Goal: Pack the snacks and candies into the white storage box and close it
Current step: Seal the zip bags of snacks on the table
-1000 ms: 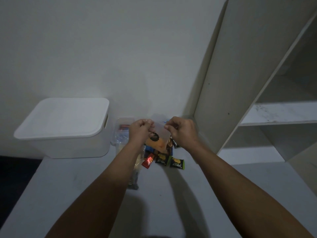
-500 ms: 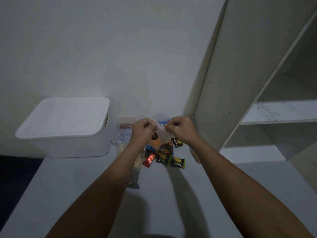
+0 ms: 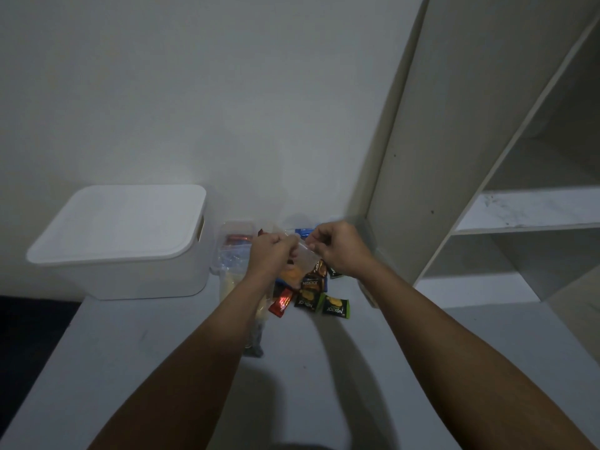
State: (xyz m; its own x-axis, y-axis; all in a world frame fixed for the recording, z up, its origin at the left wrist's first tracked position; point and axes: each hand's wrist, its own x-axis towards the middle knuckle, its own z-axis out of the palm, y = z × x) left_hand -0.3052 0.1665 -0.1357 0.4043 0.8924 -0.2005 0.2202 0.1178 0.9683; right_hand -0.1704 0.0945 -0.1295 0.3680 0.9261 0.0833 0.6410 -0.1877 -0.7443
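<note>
White storage box: seen at left of centre, set on the pale surface against the wall; its lid is seated, so the box is judged unopened and nothing is judged packed yet.

Small clear bag: held at centre frame above the surface, orange pieces visible inside. Its top edge is pinched from both sides, by the left hand and the right hand, fingers curled in on the plastic. Whether it is being sealed or opened cannot be told.

Loose snack packets: several dark wrappers and a red wrapper, scattered just below the bag, well apart from the box.

Clear plastic container: just right of the box, contents blurred.

Open shelf unit: right of frame.

Remaining, as judged: lid to be lifted, all items to be loaded, lid to be replaced.
</note>
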